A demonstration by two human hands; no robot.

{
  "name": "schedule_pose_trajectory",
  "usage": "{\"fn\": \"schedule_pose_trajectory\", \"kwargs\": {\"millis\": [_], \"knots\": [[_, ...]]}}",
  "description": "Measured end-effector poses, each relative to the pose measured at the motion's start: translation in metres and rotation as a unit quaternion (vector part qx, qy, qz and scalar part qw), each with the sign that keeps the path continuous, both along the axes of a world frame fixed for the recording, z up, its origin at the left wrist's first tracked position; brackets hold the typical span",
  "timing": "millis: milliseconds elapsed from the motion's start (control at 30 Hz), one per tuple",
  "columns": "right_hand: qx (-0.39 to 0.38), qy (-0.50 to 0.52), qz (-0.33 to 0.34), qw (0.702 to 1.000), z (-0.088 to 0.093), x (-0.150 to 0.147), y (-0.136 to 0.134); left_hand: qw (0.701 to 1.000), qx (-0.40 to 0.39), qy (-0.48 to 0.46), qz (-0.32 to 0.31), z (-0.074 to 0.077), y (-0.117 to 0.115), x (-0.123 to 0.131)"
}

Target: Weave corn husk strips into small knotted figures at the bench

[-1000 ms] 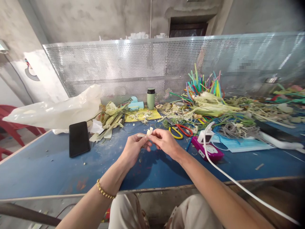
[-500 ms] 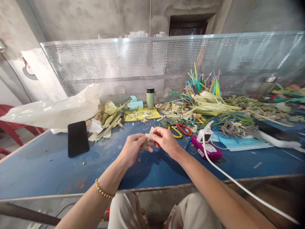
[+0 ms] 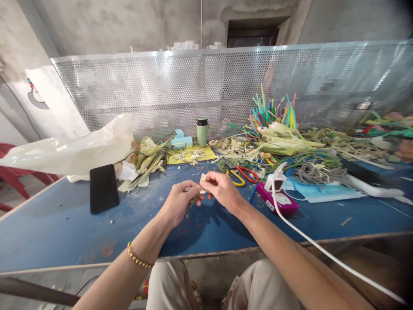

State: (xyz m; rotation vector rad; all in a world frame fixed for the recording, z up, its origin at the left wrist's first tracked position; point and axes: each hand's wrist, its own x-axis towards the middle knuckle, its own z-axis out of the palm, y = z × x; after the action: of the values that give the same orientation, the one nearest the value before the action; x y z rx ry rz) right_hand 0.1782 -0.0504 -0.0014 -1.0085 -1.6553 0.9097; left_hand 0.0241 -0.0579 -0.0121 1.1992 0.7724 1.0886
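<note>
Over the middle of the blue table [image 3: 138,232], my left hand [image 3: 180,199] pinches a thin green stem bundle [image 3: 192,200] between thumb and fingers. My right hand [image 3: 222,189] meets it there, gripping a small pale strip of dried husk [image 3: 203,177] at the top of the bundle. The fingertips of both hands nearly touch, so the join between strip and stems is mostly hidden. Just beyond my right hand lie scissors with one yellow and one red handle [image 3: 248,175].
A black phone [image 3: 103,188] and a plastic bag [image 3: 74,146] are at left. Behind stand a green bottle [image 3: 202,132] and dried husks [image 3: 287,140]. At right are a purple device [image 3: 284,203], a white cable [image 3: 309,243] and a blue mask [image 3: 329,192]. Another person's hand [image 3: 405,151] shows at the far right edge.
My fingers have shifted slightly around the husk strip, and less of it shows beside the left thumb. Another person's hand has appeared at the far right. The view has shifted a little.
</note>
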Motion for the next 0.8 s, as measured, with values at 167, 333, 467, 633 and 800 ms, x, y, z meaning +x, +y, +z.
{"fn": "schedule_pose_trajectory", "kwargs": {"millis": [167, 333, 467, 633, 800], "knots": [[0.002, -0.009, 0.001, 1.0, -0.0008, 0.0, 0.0003, 1.0, 0.016, 0.012, -0.002, -0.001, -0.0006, 0.0004], [0.008, -0.033, -0.009, 0.999, -0.002, 0.0008, 0.0004, 0.999, 0.025, 0.031, -0.007, -0.0026, -0.0007, -0.001], [0.008, -0.038, 0.008, 0.999, -0.0013, 0.0022, 0.0011, 0.999, 0.016, 0.031, -0.012, -0.0022, -0.0007, -0.0011], [-0.01, -0.036, -0.032, 0.999, -0.0027, 0.0059, 0.006, 0.999, -0.039, -0.027, 0.015, 0.0015, 0.0017, -0.0015], [-0.029, -0.034, -0.038, 0.998, -0.0044, 0.007, 0.0061, 0.995, -0.043, -0.082, 0.022, 0.0035, 0.0038, -0.0017]]}}
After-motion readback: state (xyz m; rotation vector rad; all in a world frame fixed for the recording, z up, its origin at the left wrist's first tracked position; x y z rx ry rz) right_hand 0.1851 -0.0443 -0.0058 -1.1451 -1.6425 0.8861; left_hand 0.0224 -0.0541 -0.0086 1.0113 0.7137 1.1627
